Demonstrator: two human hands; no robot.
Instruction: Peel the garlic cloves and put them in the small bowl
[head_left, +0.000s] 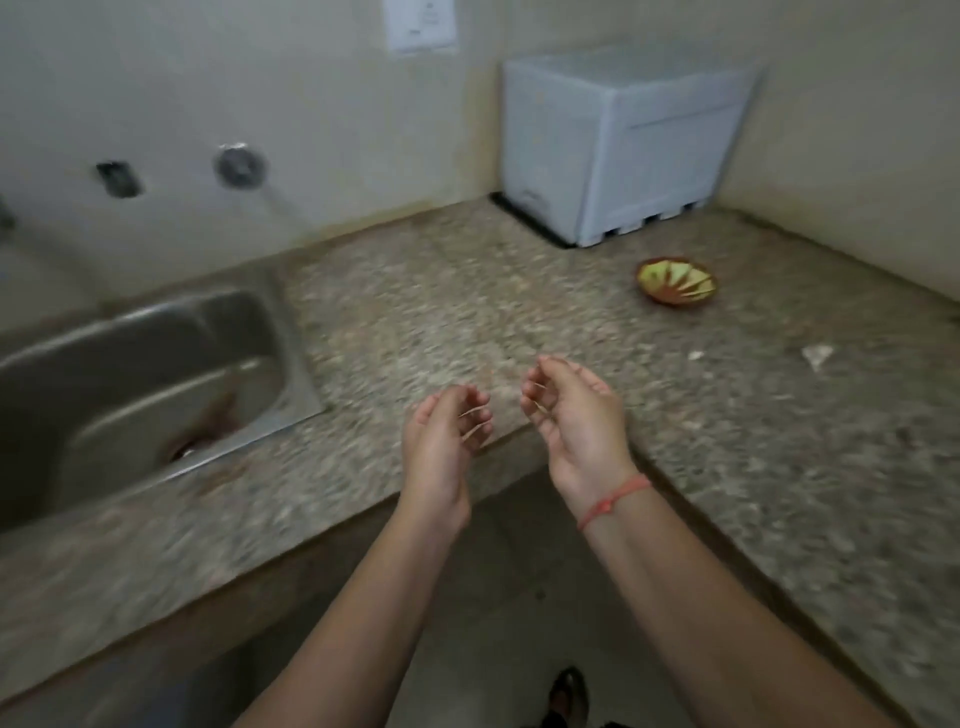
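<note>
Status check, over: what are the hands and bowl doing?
Left hand, right hand loosely curled, nothing seen held. Small bowl apart, on counter beyond. No cloves made out; nothing blocks.

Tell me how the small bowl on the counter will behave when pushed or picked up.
The small bowl looks like glazed clay, so it is probably stiff, heavy for its size and liable to chip if knocked. It sits low and wide on the stone counter, so a push should slide it rather than tip it.
</note>
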